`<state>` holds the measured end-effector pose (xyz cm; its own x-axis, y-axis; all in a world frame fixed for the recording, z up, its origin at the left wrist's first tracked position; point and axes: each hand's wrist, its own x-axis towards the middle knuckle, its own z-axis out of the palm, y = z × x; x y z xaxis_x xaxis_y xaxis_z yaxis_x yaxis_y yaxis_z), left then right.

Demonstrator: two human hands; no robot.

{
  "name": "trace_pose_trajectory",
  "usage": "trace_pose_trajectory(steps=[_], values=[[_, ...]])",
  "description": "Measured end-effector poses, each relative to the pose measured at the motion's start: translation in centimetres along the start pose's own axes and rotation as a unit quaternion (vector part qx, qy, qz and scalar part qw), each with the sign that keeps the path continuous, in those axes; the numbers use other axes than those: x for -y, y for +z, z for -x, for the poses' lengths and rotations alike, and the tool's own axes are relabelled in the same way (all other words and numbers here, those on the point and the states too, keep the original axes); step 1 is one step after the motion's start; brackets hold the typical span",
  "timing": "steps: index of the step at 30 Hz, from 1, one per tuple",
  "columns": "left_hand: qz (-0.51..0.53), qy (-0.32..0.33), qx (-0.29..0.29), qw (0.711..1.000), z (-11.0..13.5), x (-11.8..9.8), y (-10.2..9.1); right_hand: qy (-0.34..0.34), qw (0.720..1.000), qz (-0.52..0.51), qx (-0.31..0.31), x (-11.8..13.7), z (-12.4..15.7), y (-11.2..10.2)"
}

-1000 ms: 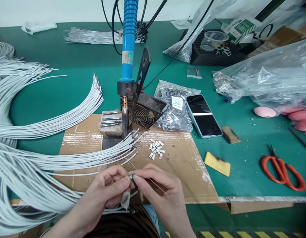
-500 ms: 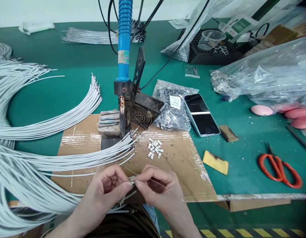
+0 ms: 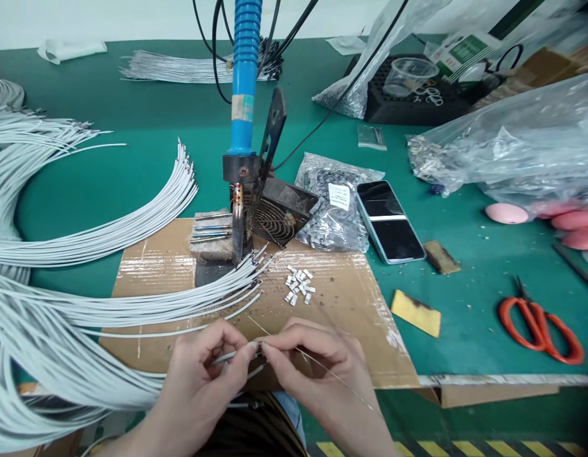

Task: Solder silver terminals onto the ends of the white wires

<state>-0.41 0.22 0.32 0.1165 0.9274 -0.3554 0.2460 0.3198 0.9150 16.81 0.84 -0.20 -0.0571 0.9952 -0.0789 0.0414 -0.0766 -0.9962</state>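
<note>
White cables [image 3: 70, 355] sweep across the lower left of the frame. At bottom centre, the left hand [image 3: 206, 374] grips a white cable [image 3: 223, 358]; close beside it the right hand [image 3: 317, 362] pinches something (too tiny to make out), a thin wire [image 3: 339, 379] crossing it. Orange scissors [image 3: 541, 327] lie lower right on the counter [image 3: 484, 273].

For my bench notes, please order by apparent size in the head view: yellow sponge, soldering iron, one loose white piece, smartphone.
1. Soldering iron (top cut off)
2. Smartphone
3. Yellow sponge
4. Loose white piece
</note>
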Motion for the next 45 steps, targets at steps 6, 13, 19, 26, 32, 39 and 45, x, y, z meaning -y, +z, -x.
trace_pose_trajectory(steps=[6,13,19,26,32,39,45], values=[[0.055,0.011,0.013,0.998,0.1,-0.4,0.3,-0.062,0.988,0.03,-0.14,-1.2,1.2,3.0],[0.174,-0.007,0.004,0.985,0.2,0.0,0.3,-0.231,0.948,0.108,-0.191,-2.1,1.7,4.0],[0.178,-0.034,0.011,0.983,-0.2,-0.4,0.4,-0.078,0.98,-0.08,-0.164,-1.5,0.6,4.1],[0.195,-0.012,0.0,0.981,-0.1,-0.3,0.2,-0.249,0.953,0.075,-0.155,-2.6,1.1,3.7],[0.155,0.005,-0.04,0.987,-0.5,-0.7,0.2,-0.179,0.981,0.07,-0.025,-1.6,-0.2,0.9],[0.142,-0.026,-0.006,0.989,-0.4,-0.5,0.2,-0.21,0.96,0.129,0.13,-0.7,-2.0,-0.5],[0.127,-0.059,0.036,0.989,-1.0,0.2,0.6,-0.278,0.925,0.216,0.142,-1.2,-1.5,-1.0]])
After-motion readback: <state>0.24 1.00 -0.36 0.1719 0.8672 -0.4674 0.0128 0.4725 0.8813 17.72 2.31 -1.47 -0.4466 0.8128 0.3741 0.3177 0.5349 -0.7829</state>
